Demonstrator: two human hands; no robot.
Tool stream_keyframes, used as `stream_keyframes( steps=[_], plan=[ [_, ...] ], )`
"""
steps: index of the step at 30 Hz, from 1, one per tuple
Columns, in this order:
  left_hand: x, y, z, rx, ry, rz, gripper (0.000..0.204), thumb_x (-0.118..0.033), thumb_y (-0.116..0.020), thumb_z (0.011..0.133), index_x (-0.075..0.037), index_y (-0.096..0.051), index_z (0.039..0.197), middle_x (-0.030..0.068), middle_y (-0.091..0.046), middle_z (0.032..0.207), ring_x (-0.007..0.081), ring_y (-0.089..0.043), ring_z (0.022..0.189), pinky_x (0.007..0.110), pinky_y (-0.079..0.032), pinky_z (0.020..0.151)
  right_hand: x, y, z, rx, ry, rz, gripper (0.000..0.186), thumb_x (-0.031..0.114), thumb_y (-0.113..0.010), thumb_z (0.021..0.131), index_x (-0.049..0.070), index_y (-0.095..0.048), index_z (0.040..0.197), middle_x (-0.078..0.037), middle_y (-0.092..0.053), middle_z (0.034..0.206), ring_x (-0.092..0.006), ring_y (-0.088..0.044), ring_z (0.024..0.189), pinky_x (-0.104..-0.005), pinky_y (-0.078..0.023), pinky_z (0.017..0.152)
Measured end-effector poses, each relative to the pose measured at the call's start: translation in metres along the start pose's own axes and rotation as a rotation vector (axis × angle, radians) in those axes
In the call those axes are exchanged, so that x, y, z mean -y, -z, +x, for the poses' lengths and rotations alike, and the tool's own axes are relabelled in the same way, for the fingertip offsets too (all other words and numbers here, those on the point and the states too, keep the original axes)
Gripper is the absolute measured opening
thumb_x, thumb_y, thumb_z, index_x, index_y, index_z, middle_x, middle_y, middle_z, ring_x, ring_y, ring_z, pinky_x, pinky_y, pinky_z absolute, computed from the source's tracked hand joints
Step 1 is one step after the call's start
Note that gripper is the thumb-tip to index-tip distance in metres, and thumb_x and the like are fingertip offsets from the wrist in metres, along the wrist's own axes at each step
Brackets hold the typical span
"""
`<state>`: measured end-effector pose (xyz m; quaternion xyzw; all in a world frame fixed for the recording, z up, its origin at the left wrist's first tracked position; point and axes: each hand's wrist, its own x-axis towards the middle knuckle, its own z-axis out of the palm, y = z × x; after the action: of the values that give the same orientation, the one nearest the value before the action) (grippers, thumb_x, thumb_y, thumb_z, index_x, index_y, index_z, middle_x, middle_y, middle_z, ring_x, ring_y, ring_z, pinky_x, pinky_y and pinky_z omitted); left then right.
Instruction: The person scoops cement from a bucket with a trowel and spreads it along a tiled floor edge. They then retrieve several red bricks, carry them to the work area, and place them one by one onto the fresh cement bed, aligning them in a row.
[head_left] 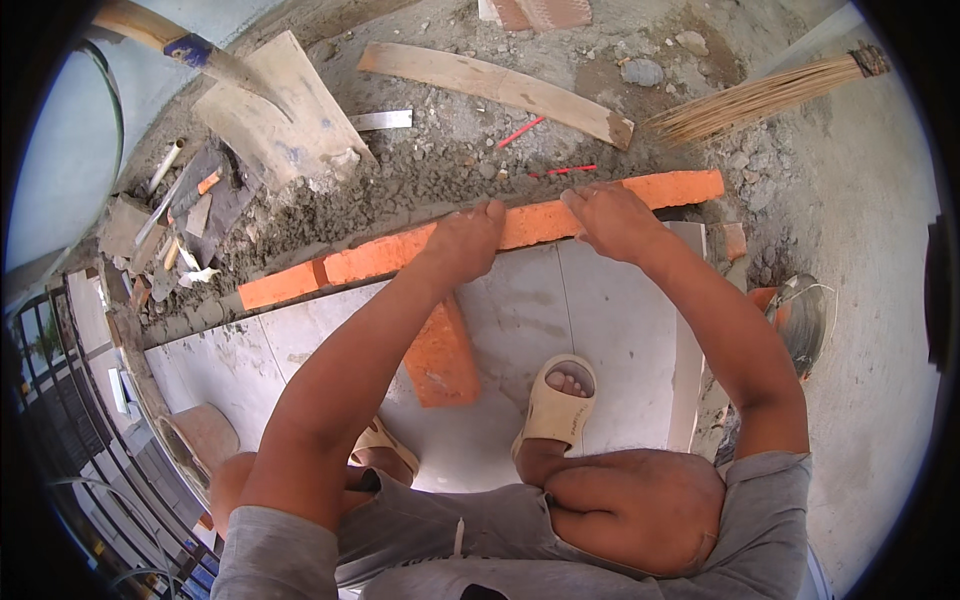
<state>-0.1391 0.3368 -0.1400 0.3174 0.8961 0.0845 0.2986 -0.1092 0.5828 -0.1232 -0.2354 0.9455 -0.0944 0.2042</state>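
A row of orange bricks [375, 257] runs slantwise along the far edge of grey floor tiles, against wet grey mortar [310, 225]. Both hands grip a middle brick [538, 224] of that row, one near each end. My left hand [468, 240] has its fingers curled over the left end, hiding the joint there. Over the right end, my right hand [610, 222] is closed, thumb side toward the brick's middle. Another orange brick [443, 360] lies alone on the tiles, partly behind my left forearm.
Beyond the row lie a wooden plank [495, 85], a stick broom [765, 98], red sticks [520, 132] and a board [285, 115] under a wooden-handled shovel [225, 68]. Tools and scraps [190, 205] are heaped left. A round container [800, 320] stands right, beside the wall.
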Motion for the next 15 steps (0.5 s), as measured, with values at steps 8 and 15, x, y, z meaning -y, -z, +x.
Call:
stream_keyframes(
  steps=[8, 15],
  plan=[
    [0.004, -0.016, 0.000, -0.104, -0.032, 0.035, 0.027, -0.001, -0.056, 0.082, 0.002, -0.041, 0.104, 0.0258, -0.060, 0.106, 0.0413, -0.064, 0.094, 0.047, -0.053, 0.081, 0.003, 0.000, -0.002, -0.052, -0.023, 0.007, 0.043, 0.013, -0.073, 0.079, 0.000, -0.055, 0.115, -0.014, -0.064, 0.111, -0.0323, -0.059, 0.110, -0.0431, -0.049, 0.094],
    [0.001, -0.016, 0.002, -0.081, -0.006, 0.039, 0.027, 0.000, -0.056, 0.081, 0.002, -0.042, 0.105, 0.0239, -0.059, 0.108, 0.0405, -0.063, 0.099, 0.046, -0.052, 0.085, 0.004, -0.003, -0.002, -0.089, -0.022, 0.014, 0.042, 0.013, -0.074, 0.078, 0.001, -0.055, 0.113, -0.014, -0.064, 0.110, -0.0325, -0.060, 0.109, -0.0438, -0.050, 0.092]
  ],
)
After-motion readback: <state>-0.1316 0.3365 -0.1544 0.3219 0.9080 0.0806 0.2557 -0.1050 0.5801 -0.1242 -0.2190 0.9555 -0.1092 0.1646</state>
